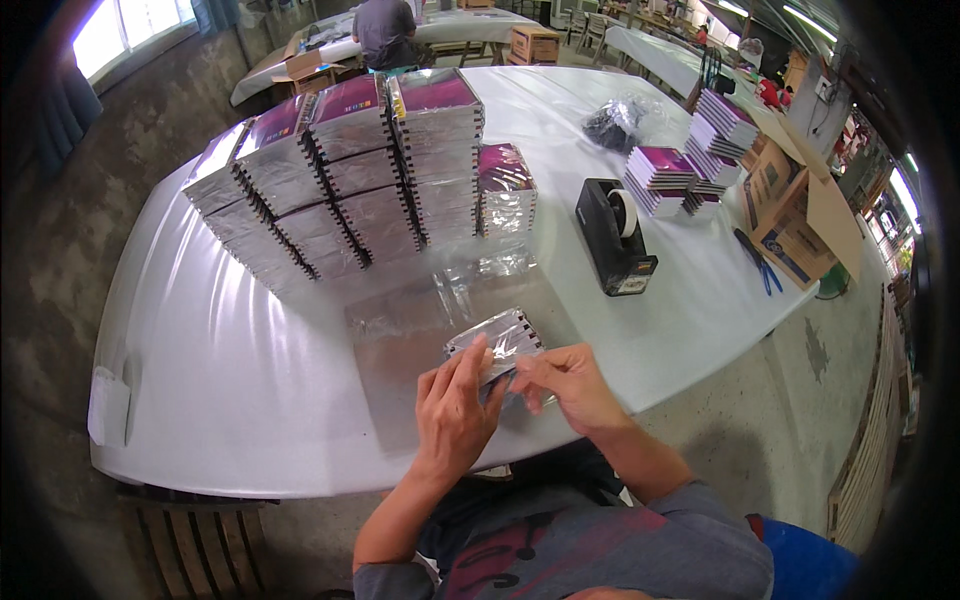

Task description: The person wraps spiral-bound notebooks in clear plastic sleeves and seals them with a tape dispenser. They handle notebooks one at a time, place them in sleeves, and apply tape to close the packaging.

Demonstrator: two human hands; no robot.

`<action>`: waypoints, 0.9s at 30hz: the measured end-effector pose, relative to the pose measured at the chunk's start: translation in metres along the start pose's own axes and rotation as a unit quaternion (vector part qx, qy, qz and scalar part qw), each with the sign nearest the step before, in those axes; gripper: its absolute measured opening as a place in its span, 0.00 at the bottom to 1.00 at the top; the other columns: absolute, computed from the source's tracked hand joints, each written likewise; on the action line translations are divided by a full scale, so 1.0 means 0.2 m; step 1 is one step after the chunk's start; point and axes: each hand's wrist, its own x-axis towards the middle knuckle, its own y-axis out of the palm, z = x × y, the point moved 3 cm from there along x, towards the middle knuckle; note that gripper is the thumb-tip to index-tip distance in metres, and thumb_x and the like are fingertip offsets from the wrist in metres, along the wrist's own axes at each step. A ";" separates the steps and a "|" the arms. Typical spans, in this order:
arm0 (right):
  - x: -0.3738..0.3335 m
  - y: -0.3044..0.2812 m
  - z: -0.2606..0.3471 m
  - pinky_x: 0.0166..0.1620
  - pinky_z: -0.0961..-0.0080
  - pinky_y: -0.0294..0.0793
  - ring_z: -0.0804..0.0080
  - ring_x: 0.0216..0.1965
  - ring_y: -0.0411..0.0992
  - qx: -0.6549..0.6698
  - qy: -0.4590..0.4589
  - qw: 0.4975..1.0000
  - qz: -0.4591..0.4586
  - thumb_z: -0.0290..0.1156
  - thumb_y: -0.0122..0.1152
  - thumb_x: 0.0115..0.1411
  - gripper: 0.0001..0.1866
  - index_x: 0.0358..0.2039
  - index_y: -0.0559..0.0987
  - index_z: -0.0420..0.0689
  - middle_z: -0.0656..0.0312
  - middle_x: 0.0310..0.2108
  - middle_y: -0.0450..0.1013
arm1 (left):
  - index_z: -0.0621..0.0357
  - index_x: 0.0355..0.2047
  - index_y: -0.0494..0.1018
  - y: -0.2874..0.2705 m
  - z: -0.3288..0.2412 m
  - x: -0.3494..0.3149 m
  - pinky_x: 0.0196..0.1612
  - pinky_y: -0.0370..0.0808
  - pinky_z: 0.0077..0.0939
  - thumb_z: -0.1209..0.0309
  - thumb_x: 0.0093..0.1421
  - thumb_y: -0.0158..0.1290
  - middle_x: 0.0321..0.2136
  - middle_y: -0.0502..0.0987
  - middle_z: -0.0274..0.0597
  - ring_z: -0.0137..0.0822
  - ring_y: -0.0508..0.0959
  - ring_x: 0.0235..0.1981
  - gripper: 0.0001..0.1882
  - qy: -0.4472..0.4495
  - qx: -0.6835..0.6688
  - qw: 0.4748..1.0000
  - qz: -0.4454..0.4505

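Note:
A spiral-bound notebook packet (503, 338) in shiny clear wrap lies near the table's front edge, its black binding coil along the far right side. My left hand (455, 405) holds it from the left, the fingers across its top and the thumb at the near side. At the packet's near right corner, my right hand (568, 385) has its thumb and forefinger pinched together. What is between those fingertips is too small to tell. Under the packet spreads a flat sheet of clear plastic (390, 345).
Tall stacks of wrapped notebooks (350, 150) rise at the far left. Right of them stand a black tape dispenser (612, 245), unwrapped purple-covered notebooks (662, 175), a plastic bag (620, 122), blue-handled pliers (757, 262) and an open cardboard box (790, 220). Another person (384, 35) sits beyond the table.

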 end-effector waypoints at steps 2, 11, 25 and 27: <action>0.02 0.02 -0.05 0.20 0.81 0.68 0.78 0.18 0.69 0.008 0.013 1.000 0.004 0.34 0.59 0.60 0.15 0.25 0.81 0.34 0.58 0.20 0.75 | 0.59 0.56 0.62 0.00 0.01 0.00 0.43 0.68 0.30 0.74 0.44 0.65 0.41 0.77 0.39 0.36 0.77 0.41 0.38 0.007 -0.012 1.000 -0.004; 0.03 0.00 -0.17 0.17 0.81 0.68 0.78 0.16 0.69 0.024 0.038 0.999 -0.029 0.34 0.58 0.61 0.16 0.23 0.81 0.34 0.59 0.18 0.74 | 0.55 0.47 0.74 0.00 0.00 0.00 0.46 0.66 0.32 0.71 0.43 0.64 0.41 0.76 0.38 0.38 0.76 0.45 0.27 0.051 0.045 0.996 0.052; -0.01 -0.06 -0.28 0.17 0.74 0.61 0.78 0.11 0.64 -0.272 -0.160 0.938 -0.141 0.41 0.66 0.54 0.18 0.17 0.80 0.38 0.56 0.09 0.67 | 0.53 0.40 0.76 -0.11 -0.07 0.21 0.43 0.63 0.36 0.61 0.37 0.64 0.39 0.72 0.40 0.42 0.72 0.44 0.26 -0.002 0.060 0.971 0.231; 0.00 -0.08 -0.33 0.18 0.69 0.62 0.69 0.11 0.66 -0.344 -0.216 0.900 -0.158 0.46 0.66 0.52 0.21 0.16 0.79 0.40 0.53 0.10 0.67 | 0.54 0.38 0.74 -0.08 -0.06 0.28 0.41 0.63 0.36 0.57 0.34 0.65 0.34 0.73 0.41 0.43 0.74 0.36 0.28 -0.008 0.101 0.962 0.255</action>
